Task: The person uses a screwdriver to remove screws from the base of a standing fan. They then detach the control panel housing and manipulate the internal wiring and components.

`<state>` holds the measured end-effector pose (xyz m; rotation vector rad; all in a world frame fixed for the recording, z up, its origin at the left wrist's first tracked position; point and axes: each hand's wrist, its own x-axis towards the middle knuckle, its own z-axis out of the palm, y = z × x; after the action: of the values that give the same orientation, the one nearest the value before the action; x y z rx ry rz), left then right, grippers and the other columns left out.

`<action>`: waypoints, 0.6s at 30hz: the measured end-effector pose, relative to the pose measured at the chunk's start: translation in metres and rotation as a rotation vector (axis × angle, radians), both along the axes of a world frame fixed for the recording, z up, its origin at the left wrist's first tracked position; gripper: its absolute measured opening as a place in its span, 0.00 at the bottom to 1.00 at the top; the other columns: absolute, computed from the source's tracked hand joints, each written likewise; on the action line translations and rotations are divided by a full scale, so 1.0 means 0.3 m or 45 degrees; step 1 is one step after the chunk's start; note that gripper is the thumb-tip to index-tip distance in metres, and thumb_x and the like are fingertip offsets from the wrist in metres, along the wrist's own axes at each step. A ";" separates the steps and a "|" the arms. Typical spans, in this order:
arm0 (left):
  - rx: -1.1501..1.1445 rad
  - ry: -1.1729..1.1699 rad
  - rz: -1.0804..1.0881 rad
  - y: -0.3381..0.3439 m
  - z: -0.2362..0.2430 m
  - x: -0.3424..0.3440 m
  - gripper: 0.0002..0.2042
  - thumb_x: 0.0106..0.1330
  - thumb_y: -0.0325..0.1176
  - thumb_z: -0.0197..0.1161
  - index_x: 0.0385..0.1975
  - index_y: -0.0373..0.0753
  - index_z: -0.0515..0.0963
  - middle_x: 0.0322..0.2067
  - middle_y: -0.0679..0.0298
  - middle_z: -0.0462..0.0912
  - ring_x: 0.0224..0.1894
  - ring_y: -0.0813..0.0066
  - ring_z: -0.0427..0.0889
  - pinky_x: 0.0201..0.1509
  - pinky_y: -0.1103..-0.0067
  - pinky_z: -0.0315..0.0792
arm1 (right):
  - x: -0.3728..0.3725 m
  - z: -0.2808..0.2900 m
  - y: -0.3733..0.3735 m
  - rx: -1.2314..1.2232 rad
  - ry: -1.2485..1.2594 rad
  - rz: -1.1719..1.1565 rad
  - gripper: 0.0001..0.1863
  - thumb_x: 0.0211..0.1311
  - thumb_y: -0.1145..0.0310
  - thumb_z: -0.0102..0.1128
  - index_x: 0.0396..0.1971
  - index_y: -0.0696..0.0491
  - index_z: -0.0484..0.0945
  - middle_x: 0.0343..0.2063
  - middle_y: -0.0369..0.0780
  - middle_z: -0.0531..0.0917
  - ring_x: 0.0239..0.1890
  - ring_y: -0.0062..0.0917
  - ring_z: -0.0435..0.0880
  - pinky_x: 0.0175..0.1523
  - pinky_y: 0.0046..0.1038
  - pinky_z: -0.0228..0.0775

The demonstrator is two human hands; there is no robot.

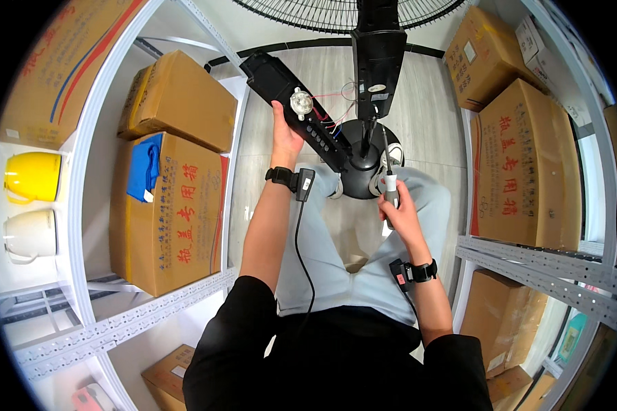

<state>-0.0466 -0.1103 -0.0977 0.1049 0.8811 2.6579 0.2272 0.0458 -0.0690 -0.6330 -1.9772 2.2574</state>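
My left hand (286,130) grips a long black plastic housing (264,75), which is tilted and carries a clear round part (301,103), a row of buttons and thin coloured wires. The wires run toward an upright black column (373,65) of a fan, on a round black base (356,175) between my feet. In my right hand (399,205) is a screwdriver (391,197) with a grey and white handle, its shaft pointing up beside the stand.
A wire fan guard (301,14) is at the top. Metal shelving flanks me, holding cardboard boxes (171,198) (514,171), a folded blue cloth (144,164) and yellow (34,175) and white (31,233) mugs. My legs are spread around the base.
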 end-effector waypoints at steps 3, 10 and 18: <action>-0.025 -0.075 0.099 -0.019 -0.029 0.042 0.33 0.61 0.63 0.51 0.56 0.41 0.67 0.51 0.63 0.74 0.53 0.65 0.73 0.60 0.67 0.66 | 0.022 0.006 -0.013 0.068 -0.037 -0.018 0.24 0.53 0.75 0.56 0.52 0.53 0.64 0.24 0.32 0.75 0.20 0.15 0.74 0.25 0.19 0.65; 0.106 -0.263 0.286 -0.084 -0.102 0.078 0.36 0.60 0.67 0.49 0.57 0.42 0.65 0.54 0.65 0.71 0.55 0.68 0.70 0.61 0.70 0.64 | 0.032 0.059 -0.004 0.113 -0.085 -0.008 0.24 0.53 0.78 0.54 0.52 0.54 0.63 0.26 0.34 0.74 0.22 0.15 0.72 0.27 0.18 0.65; 0.081 -0.423 0.366 -0.104 -0.079 0.086 0.38 0.59 0.70 0.44 0.57 0.43 0.66 0.54 0.66 0.71 0.56 0.67 0.69 0.62 0.68 0.62 | -0.065 0.041 -0.018 0.227 -0.103 -0.056 0.25 0.51 0.78 0.57 0.52 0.54 0.66 0.27 0.34 0.76 0.25 0.16 0.74 0.30 0.19 0.67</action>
<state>-0.0208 -0.1414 -0.1214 -0.4685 0.7474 2.8449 0.2077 0.0404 -0.0568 -0.7502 -2.1472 2.0317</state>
